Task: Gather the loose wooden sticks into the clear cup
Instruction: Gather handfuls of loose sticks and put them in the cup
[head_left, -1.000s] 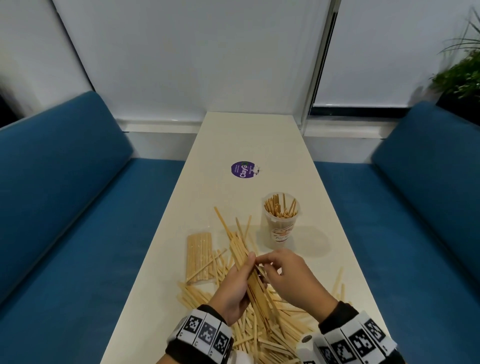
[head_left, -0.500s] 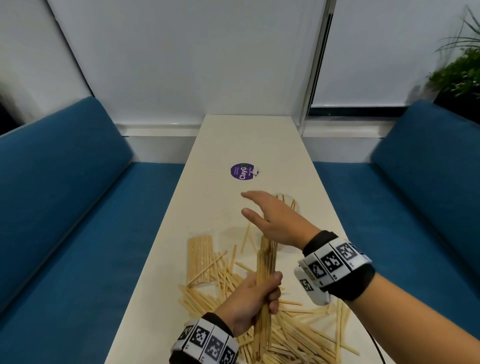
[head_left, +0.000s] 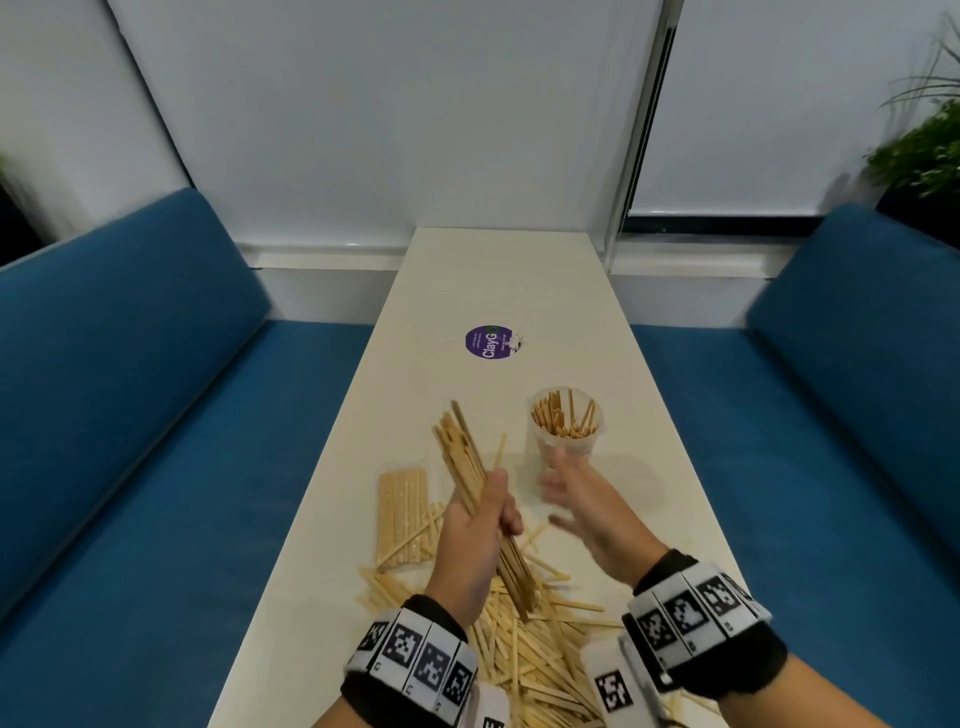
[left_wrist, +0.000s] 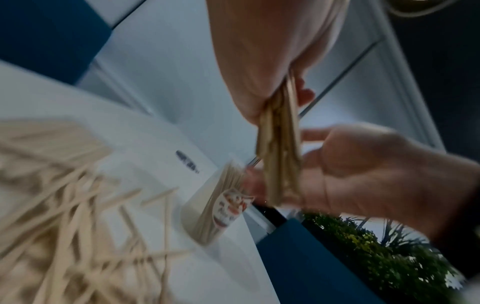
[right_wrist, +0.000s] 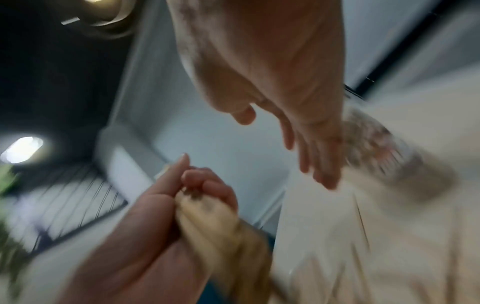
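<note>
A cream table (head_left: 498, 280) bears loose sticks (head_left: 524, 660), a clear cup (head_left: 566, 441), a purple sticker (head_left: 488, 341).

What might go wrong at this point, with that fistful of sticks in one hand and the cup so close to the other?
1. The right hand, open and blurred, is right by the clear cup; a knock might tip it and spill the sticks inside.
2. The left hand grips the bundle of sticks near its middle, tilted; loose ones may slide out.
3. The cup already looks fairly full, so the bundle might jam at the rim.
</note>
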